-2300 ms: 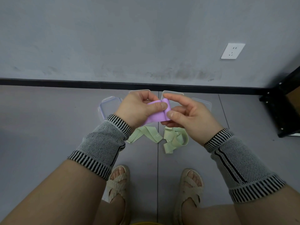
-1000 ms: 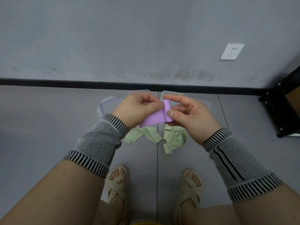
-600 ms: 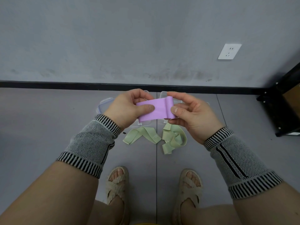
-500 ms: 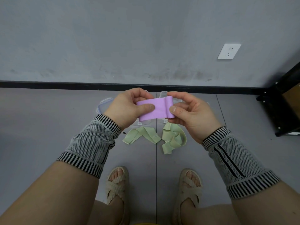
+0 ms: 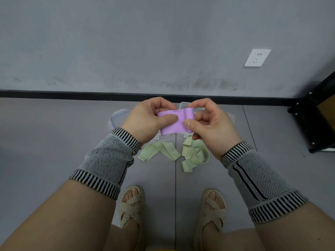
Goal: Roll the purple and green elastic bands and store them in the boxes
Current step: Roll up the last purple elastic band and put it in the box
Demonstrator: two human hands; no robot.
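What changed: a couple of seconds back you had the flat purple elastic fabric band point(image 5: 175, 123) bunched small between your fingers; now it's spread wider and the roll has begun at its right end, where a small curl shows near the top edge.

What that means: I'd say you've reset and you're at the very start of rolling the purple one, so nothing is stored yet.

Left hand point(image 5: 148, 120): thumb pressed flat on the band's left part, fingers curled behind it, pinching that end steady.

Right hand point(image 5: 210, 125): thumb and fingertips pinching the right end, turning the edge over.

Where the band is: up in the air between both hands, above the boxes, touching nothing else.

Green ones: two pale green elastic fabric bands lie loose on the grey floor below your hands, the left green band point(image 5: 159, 151) in a flat twisted loop with a small printed mark, the right green band point(image 5: 194, 156) in a crumpled heap. They sit near each other, not touching as far as I can see.

Boxes: clear plastic boxes point(image 5: 118, 118) with rounded corners sit beyond the green bands, mostly hidden behind your hands, so I can't count them.

Feel: the purple fabric looks matte, soft and floppy, so keep that first curl tight or it'll spring open.
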